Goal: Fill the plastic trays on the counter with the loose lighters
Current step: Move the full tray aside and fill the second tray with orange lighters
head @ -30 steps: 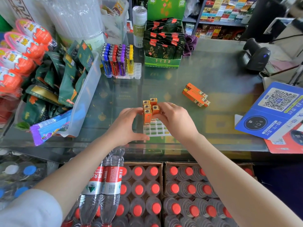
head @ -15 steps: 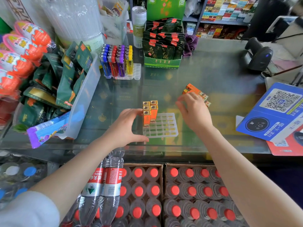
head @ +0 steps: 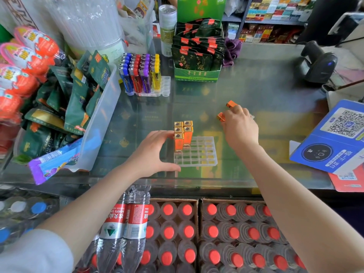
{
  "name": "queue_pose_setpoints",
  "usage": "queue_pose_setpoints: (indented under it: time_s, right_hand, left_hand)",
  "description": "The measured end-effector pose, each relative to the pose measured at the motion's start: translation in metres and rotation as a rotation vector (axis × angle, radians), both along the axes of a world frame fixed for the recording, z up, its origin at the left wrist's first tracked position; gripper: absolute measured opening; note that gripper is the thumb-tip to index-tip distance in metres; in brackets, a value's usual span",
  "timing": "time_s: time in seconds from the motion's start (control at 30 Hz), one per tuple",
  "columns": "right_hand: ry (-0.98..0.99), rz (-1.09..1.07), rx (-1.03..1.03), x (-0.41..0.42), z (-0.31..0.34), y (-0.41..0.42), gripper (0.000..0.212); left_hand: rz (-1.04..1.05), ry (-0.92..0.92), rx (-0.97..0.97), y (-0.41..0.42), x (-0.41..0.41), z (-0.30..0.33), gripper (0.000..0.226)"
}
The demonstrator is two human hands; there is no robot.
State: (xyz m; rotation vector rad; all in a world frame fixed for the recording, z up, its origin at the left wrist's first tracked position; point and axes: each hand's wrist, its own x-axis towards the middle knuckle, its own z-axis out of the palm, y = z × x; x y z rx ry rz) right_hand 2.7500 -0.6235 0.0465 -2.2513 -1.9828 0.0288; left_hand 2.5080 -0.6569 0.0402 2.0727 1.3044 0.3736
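Standing upright in the far left corner of a clear plastic tray [head: 199,154] are five orange lighters [head: 182,134] with gold tops, two rows touching side by side; the other cells hold nothing. The tray sits on a glass counter [head: 256,85] near its front edge. The left hand [head: 151,154] rests spread wide against the tray's left side, fingertips by the standing lighters and thumb along the near edge. To the right, well apart from the tray, the right hand [head: 239,125] lies over the loose orange lighters [head: 230,104], fingers curled down onto them; whether it has one pinched I cannot tell. At the back of the counter a second tray [head: 164,85] holds blue, red, purple and yellow lighters [head: 140,73], beside a green display box [head: 197,74] of dark sachets. A clear bin [head: 102,115] of snack packets stands at the left, a barcode scanner [head: 317,66] and a blue QR-code card [head: 334,138] at the right. Shelves of cigarette packs [head: 271,22] line the rear wall. Below the counter are cartons of red-capped water bottles [head: 216,233].
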Motion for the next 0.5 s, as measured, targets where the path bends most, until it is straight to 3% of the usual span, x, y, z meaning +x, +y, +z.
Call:
queue_pose_setpoints:
  time_s: [0.13,0.37,0.43,0.5]
  right_hand:
    - [0.062,-0.033,-0.035,0.004,0.001,0.001,0.023]
    - [0.203,0.158,-0.098,0.0,0.013,-0.011,0.023]
    - [0.423,0.144,-0.072,-0.004,0.021,-0.016,0.018]
    - [0.86,0.089,-0.071,-0.011,0.029,-0.023,0.01]
  left_hand:
    - [-0.001,0.003,-0.004,0.0,0.0,0.0,0.085]
    - [0.004,-0.004,0.02,-0.004,0.002,0.003,0.08]
    - [0.008,-0.001,0.037,-0.005,0.001,0.003,0.077]
    - [0.013,-0.008,0.054,-0.006,0.0,0.001,0.076]
